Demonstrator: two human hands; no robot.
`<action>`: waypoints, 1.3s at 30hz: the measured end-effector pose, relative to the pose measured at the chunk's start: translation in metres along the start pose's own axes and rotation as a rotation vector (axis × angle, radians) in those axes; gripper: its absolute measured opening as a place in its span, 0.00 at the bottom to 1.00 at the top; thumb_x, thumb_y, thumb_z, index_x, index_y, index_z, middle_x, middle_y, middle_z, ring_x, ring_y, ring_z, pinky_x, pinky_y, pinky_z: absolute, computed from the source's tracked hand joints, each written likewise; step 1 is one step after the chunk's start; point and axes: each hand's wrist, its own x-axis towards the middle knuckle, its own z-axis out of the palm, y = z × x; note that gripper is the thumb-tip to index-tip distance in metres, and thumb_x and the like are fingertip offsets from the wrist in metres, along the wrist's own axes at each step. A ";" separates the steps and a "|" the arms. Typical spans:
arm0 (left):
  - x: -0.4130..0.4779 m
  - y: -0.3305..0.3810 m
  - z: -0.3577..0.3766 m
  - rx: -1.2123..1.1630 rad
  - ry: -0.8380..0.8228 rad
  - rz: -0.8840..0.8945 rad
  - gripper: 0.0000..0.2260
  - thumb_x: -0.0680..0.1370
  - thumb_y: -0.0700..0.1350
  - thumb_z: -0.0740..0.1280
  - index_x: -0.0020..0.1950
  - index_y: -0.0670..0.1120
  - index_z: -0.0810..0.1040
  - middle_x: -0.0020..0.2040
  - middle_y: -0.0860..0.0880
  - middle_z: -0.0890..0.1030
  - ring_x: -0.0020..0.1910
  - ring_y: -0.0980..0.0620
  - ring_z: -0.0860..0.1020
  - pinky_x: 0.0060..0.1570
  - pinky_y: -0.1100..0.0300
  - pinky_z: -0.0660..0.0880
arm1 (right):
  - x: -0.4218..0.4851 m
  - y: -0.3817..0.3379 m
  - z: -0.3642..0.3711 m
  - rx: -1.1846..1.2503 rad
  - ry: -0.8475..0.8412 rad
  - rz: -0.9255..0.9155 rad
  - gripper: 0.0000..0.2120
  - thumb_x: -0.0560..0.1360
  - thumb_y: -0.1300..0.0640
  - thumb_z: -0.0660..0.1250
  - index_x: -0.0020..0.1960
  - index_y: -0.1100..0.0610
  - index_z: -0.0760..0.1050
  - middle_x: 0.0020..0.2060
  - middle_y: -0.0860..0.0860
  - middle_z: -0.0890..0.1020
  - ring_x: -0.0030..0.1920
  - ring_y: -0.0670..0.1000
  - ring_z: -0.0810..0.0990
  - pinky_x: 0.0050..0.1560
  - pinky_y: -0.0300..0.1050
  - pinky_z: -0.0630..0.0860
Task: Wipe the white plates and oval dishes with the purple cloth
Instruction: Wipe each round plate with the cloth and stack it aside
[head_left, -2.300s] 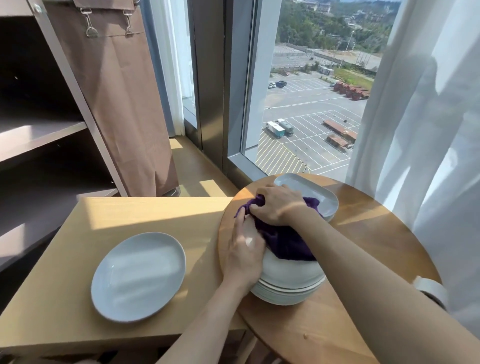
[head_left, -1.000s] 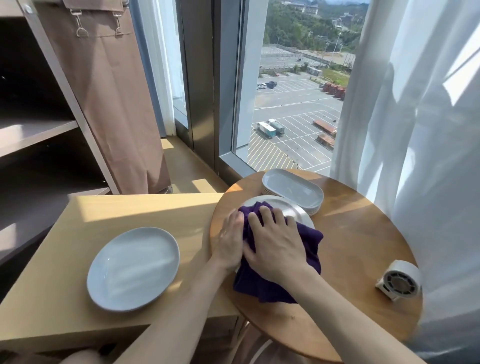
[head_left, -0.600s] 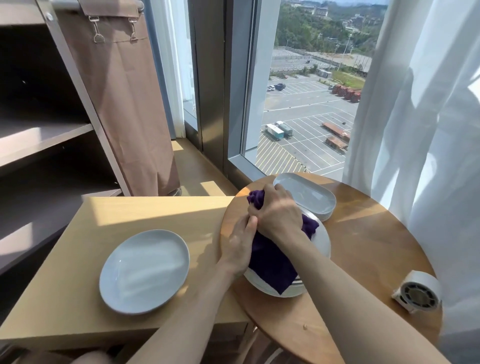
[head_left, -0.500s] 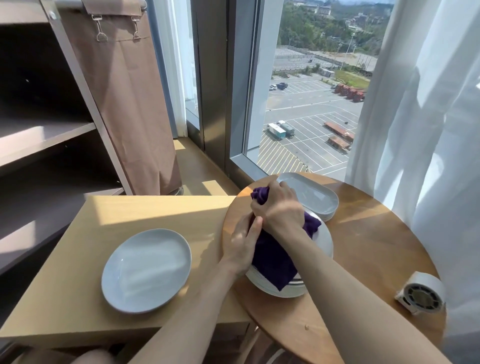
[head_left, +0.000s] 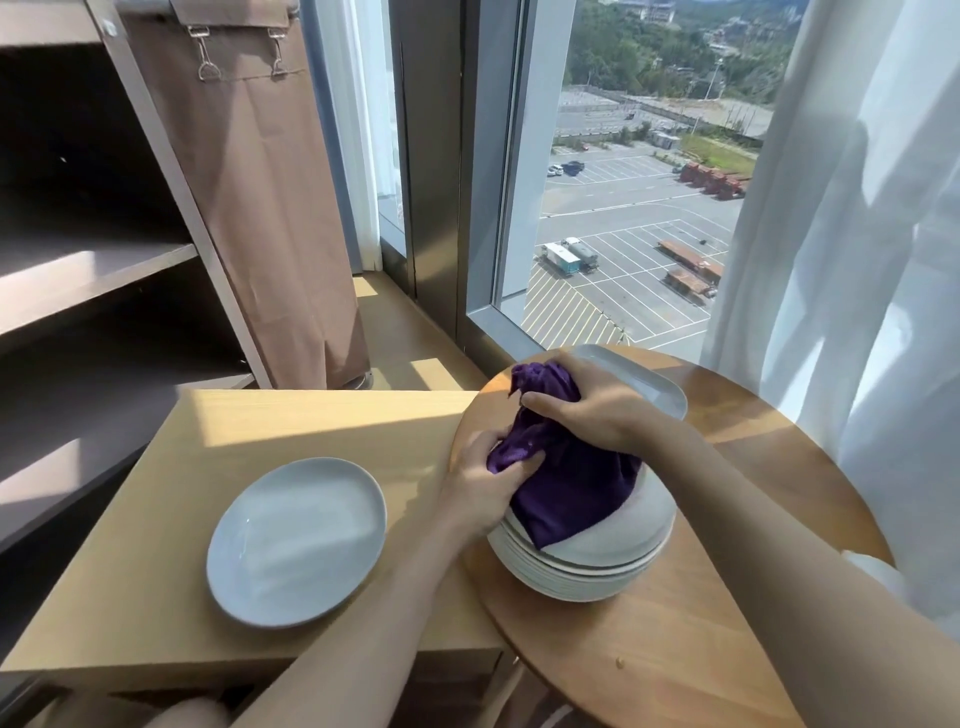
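left hand (head_left: 485, 486) pinches cloth (head_left: 571, 488) | right hand (head_left: 589, 410) grips its bunched top | risk: hard tugging could slide top plate (head_left: 631, 532) off stack (head_left: 571, 584)

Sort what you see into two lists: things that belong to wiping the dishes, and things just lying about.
For the job: cloth, plate stack, oval dishes, lone plate.

Just lying about: shelves, brown cover, white curtain.
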 end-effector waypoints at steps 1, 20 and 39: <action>0.003 0.001 -0.001 -0.009 0.010 0.009 0.11 0.77 0.52 0.74 0.57 0.49 0.82 0.56 0.45 0.80 0.56 0.46 0.79 0.60 0.44 0.77 | -0.004 0.002 0.000 0.049 -0.011 0.002 0.32 0.65 0.23 0.63 0.62 0.41 0.72 0.55 0.44 0.79 0.55 0.48 0.78 0.56 0.49 0.73; -0.023 -0.004 0.019 0.008 0.074 -0.030 0.56 0.65 0.60 0.81 0.83 0.53 0.49 0.77 0.57 0.63 0.74 0.58 0.66 0.68 0.71 0.61 | -0.007 0.015 0.041 0.250 0.523 0.025 0.17 0.72 0.53 0.76 0.58 0.53 0.75 0.50 0.52 0.81 0.51 0.55 0.79 0.50 0.47 0.72; -0.022 -0.005 0.034 -0.021 0.131 0.016 0.57 0.62 0.59 0.78 0.82 0.57 0.45 0.73 0.55 0.69 0.72 0.54 0.70 0.72 0.56 0.68 | 0.030 -0.011 0.029 -0.162 0.172 0.169 0.22 0.72 0.47 0.71 0.61 0.51 0.68 0.58 0.53 0.76 0.57 0.60 0.78 0.50 0.51 0.73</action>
